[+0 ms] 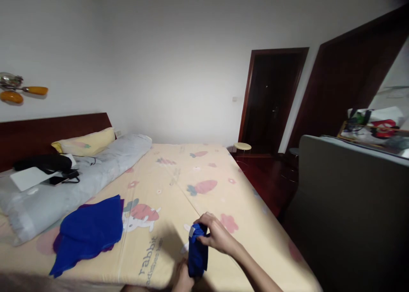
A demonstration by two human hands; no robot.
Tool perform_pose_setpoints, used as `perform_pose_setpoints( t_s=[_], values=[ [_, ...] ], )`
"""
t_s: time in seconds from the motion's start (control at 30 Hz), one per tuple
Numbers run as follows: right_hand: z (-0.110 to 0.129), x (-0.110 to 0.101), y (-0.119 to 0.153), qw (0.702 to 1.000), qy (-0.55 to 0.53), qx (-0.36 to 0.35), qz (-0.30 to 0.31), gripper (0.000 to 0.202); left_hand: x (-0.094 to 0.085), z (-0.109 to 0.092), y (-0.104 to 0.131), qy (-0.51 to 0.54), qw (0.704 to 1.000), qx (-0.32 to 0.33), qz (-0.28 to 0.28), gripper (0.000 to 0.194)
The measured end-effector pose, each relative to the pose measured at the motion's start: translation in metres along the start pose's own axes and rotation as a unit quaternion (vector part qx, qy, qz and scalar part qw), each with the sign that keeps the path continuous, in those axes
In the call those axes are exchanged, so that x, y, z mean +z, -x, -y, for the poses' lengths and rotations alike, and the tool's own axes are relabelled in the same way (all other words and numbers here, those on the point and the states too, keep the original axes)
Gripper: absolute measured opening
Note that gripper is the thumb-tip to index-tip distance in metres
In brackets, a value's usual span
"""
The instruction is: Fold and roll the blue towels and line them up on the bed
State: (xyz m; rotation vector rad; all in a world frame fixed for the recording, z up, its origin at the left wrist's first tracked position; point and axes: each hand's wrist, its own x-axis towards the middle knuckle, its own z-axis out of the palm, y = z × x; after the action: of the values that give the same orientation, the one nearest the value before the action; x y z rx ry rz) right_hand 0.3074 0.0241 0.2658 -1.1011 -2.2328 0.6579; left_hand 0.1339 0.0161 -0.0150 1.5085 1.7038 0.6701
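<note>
Left hand (182, 276) low against the folded blue cloth (197, 258), grip I can't tell; right hand (217, 235), fingers clamped round its top; spread blue cloth (91, 230) left of them.

Single head-worn view, looking forward and down across the bed (179, 168), left hand (182, 277) and right hand (216, 236) close at bottom centre, headboard (57, 132) at left edge, white wall (179, 79) far ahead, door (266, 109) beyond, right of centre

matt cloth bundle (198, 258), smooth fabric bedsheet (172, 179), wooden headboard (41, 138), glossy floor (263, 177)
</note>
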Motion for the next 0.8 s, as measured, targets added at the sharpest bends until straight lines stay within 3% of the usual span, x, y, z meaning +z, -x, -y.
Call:
perform_pose_setpoints(
  t_s=[0.1,0.2,0.33,0.47,0.63,0.8],
  values=[
    [0.000,-0.037,-0.006,1.000,0.019,-0.001,0.023,0.031,-0.006,0.000,0.003,-0.002,1.000,0.027,-0.003,0.071],
    [-0.009,-0.094,-0.015,0.997,0.056,0.018,0.049,0.035,-0.013,-0.003,0.005,0.000,0.998,0.065,0.011,0.080],
    [-0.040,-0.172,-0.027,0.979,0.183,0.045,0.080,0.036,-0.018,-0.006,0.008,-0.034,0.995,0.094,0.020,0.080],
    [-0.080,-0.223,-0.030,0.954,0.287,0.081,0.029,0.030,-0.019,-0.002,0.008,-0.033,0.992,0.119,0.026,0.074],
    [-0.124,-0.238,-0.016,0.900,0.422,0.076,-0.083,0.030,-0.018,0.006,0.003,-0.026,0.989,0.143,0.022,0.072],
    [-0.169,-0.207,0.030,0.862,0.491,0.031,-0.118,0.034,-0.015,0.012,-0.001,-0.022,0.989,0.147,0.013,0.070]
  ],
)
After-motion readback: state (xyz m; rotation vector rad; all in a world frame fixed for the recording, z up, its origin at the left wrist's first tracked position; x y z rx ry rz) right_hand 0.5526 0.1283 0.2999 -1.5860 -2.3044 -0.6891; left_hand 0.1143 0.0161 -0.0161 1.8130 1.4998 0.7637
